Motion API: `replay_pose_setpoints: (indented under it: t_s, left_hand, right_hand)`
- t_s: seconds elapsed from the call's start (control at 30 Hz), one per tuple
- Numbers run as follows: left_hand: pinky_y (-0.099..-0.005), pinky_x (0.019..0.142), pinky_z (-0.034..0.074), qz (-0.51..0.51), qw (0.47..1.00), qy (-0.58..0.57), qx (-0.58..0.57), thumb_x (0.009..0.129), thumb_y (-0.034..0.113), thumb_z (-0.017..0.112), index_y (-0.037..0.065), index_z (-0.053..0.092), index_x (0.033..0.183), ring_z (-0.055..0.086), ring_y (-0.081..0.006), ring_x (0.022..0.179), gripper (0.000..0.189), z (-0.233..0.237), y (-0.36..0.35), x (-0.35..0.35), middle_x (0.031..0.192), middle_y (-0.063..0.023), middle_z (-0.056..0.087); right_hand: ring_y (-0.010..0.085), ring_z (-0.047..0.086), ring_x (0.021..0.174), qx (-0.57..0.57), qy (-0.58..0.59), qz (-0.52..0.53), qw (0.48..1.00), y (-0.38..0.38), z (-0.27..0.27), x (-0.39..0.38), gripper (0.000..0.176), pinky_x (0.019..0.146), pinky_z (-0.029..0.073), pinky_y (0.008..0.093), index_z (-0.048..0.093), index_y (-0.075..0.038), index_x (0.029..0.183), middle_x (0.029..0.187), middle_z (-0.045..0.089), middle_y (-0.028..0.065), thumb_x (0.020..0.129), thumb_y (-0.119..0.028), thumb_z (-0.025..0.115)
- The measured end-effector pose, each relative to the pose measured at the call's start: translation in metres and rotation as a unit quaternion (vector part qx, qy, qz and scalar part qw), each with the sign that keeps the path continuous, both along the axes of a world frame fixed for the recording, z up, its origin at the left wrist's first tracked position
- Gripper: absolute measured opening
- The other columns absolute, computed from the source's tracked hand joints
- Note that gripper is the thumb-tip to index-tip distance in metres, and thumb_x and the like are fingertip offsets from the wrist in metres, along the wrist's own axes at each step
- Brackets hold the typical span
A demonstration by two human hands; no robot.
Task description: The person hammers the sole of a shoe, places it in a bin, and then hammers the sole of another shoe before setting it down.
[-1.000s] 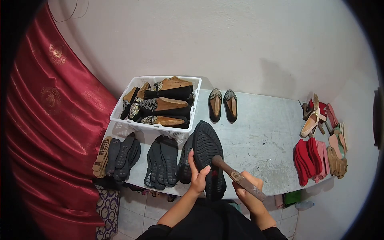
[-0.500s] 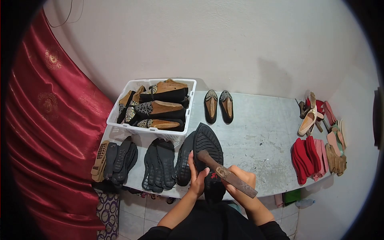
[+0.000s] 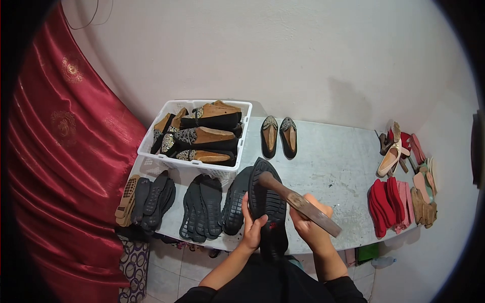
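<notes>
My left hand [image 3: 252,228] grips a black shoe [image 3: 274,207] by its left edge, with the ridged sole turned up and the toe pointing away from me. Red marking shows near the middle of the sole. My right hand [image 3: 312,222] is closed round the handle of a hammer [image 3: 298,202]. The hammer's head is over the front part of the sole; whether it touches cannot be told. Just left of the shoe lie black soles [image 3: 235,207] on the table [image 3: 343,166].
A white basket [image 3: 196,165] of black shoes stands at the back left. Two embellished shoes [image 3: 269,139] sit behind my hands. More soles [image 3: 202,207] lie at the front left. Red soles [image 3: 382,204] and a cream shoe [image 3: 390,159] are at the right. A red curtain [image 3: 65,177] hangs left.
My right hand and the hammer have moved slightly up and to the right, and the hammer head is further forward over the sole. My left hand still holds the shoe. The view has shifted slightly.
</notes>
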State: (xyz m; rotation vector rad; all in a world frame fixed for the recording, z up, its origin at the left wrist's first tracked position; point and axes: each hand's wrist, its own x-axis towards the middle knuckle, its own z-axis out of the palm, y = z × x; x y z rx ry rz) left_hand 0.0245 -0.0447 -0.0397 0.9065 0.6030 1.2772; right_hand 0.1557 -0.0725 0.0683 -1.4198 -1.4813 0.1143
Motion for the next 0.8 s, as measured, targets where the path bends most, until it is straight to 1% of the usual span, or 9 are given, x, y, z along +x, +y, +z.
replay_pose_setpoints:
  t_s: [0.07,0.13,0.17,0.47,0.53,0.6,0.67,0.73,0.8]
  left_hand:
    - [-0.0316,0.101,0.027,0.022,0.997,0.038,0.059,0.080,-0.001,0.048,0.009,0.004,0.140,0.034,-0.0205,0.121,0.075,-0.008,0.001,0.001,0.135,-0.0113,0.028]
    - [-0.0314,0.100,0.028,-0.001,0.999,0.014,0.040,0.079,-0.001,0.048,0.009,0.004,0.140,0.035,-0.0203,0.120,0.076,-0.007,-0.002,-0.002,0.134,-0.0114,0.029]
    - [-0.0312,0.100,0.029,-0.026,0.999,-0.009,0.025,0.079,-0.001,0.048,0.010,0.004,0.140,0.036,-0.0201,0.119,0.076,-0.005,-0.004,-0.003,0.133,-0.0115,0.029]
    - [-0.0343,0.101,0.028,-0.035,0.998,-0.020,0.053,0.077,-0.001,0.049,0.010,0.004,0.140,0.037,-0.0219,0.119,0.077,-0.006,-0.005,-0.004,0.133,-0.0133,0.030]
    - [-0.0345,0.101,0.028,-0.032,0.998,-0.042,0.045,0.078,0.000,0.049,0.010,0.004,0.140,0.036,-0.0219,0.120,0.077,-0.004,-0.004,-0.003,0.133,-0.0133,0.029]
    - [-0.0347,0.102,0.028,-0.028,0.997,-0.068,0.035,0.078,0.001,0.049,0.010,0.004,0.140,0.036,-0.0219,0.120,0.077,-0.003,-0.004,-0.003,0.133,-0.0133,0.029]
    - [-0.0344,0.102,0.028,-0.040,0.998,-0.039,0.038,0.078,0.002,0.050,0.010,0.005,0.140,0.036,-0.0219,0.120,0.077,-0.002,-0.003,-0.007,0.133,-0.0129,0.029]
    - [-0.0342,0.101,0.028,-0.028,0.998,-0.035,0.040,0.078,0.002,0.050,0.010,0.005,0.140,0.036,-0.0217,0.120,0.077,0.004,-0.002,-0.008,0.133,-0.0129,0.029]
    - [-0.0340,0.101,0.028,-0.021,0.998,-0.032,0.040,0.078,0.002,0.050,0.011,0.005,0.140,0.036,-0.0214,0.120,0.077,0.005,-0.002,-0.007,0.133,-0.0128,0.029]
  right_hand:
    - [0.0175,0.044,0.039,0.013,0.001,-0.003,1.000,-0.003,-0.005,0.001,0.019,0.041,0.035,0.0270,0.048,-0.001,0.061,0.048,0.044,0.0115,0.071,-0.004,0.064]
    - [0.0119,0.042,0.040,0.017,0.057,-0.012,0.998,-0.004,-0.016,0.004,0.018,0.041,0.035,0.0253,0.049,-0.001,0.063,0.048,0.044,0.0100,0.072,-0.003,0.064]
    - [0.0274,0.054,0.047,-0.059,0.025,-0.025,0.998,-0.005,-0.008,0.005,0.014,0.044,0.041,0.0308,0.053,-0.005,0.068,0.055,0.051,0.0110,0.069,-0.006,0.067]
    - [0.0256,0.052,0.046,-0.018,0.035,-0.040,0.998,-0.005,0.002,0.006,0.012,0.043,0.040,0.0290,0.053,-0.004,0.068,0.055,0.051,0.0106,0.068,-0.002,0.066]
    - [0.0254,0.052,0.045,-0.015,-0.012,-0.038,0.999,-0.008,0.005,0.008,0.012,0.043,0.039,0.0289,0.053,-0.004,0.067,0.054,0.050,0.0116,0.069,-0.002,0.065]
    - [0.0249,0.053,0.045,-0.017,-0.002,-0.048,0.999,-0.019,0.001,0.008,0.012,0.043,0.039,0.0290,0.052,-0.004,0.067,0.053,0.050,0.0121,0.069,-0.002,0.064]
    - [0.0246,0.053,0.044,-0.032,0.089,-0.072,0.993,-0.029,-0.013,0.008,0.013,0.043,0.039,0.0291,0.052,-0.003,0.066,0.052,0.050,0.0121,0.067,-0.003,0.065]
    - [0.0246,0.053,0.044,-0.044,0.082,-0.063,0.994,-0.032,-0.016,0.007,0.014,0.042,0.039,0.0296,0.052,-0.004,0.065,0.052,0.049,0.0120,0.066,-0.003,0.066]
    - [0.0253,0.053,0.044,-0.011,-0.017,-0.044,0.999,-0.034,-0.020,0.008,0.014,0.042,0.039,0.0305,0.052,-0.004,0.065,0.051,0.049,0.0118,0.066,-0.003,0.066]
